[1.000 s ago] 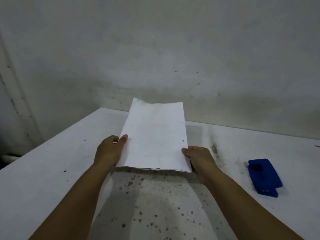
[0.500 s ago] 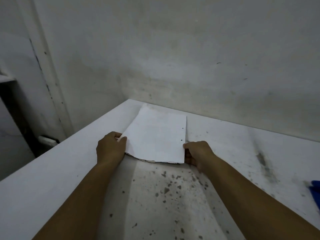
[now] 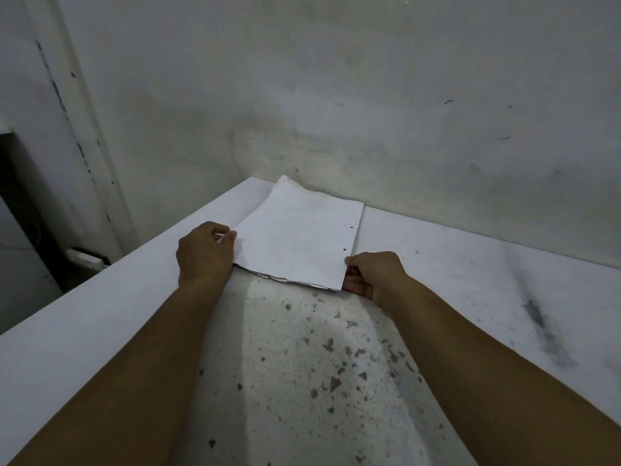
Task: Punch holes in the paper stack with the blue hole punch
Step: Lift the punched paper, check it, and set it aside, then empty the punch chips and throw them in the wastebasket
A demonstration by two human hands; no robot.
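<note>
A white paper stack [image 3: 299, 237] lies nearly flat at the far left corner of the table, with two small punched holes along its right edge. My left hand [image 3: 203, 252] grips the stack's near left corner, thumb on top. My right hand [image 3: 373, 272] pinches the near right corner. The near edge of the stack looks ragged and slightly lifted off the table. The blue hole punch is out of view.
The white table [image 3: 453, 264] is stained with dark specks in front of me and a dark smear at the right. A grey wall [image 3: 369, 112] stands right behind the stack. The table's left edge [image 3: 111, 274] drops to a dark gap.
The stack has gone from tilted up in both hands to low on the table near the back left corner. My view has swung left, and the blue hole punch has left the frame.
</note>
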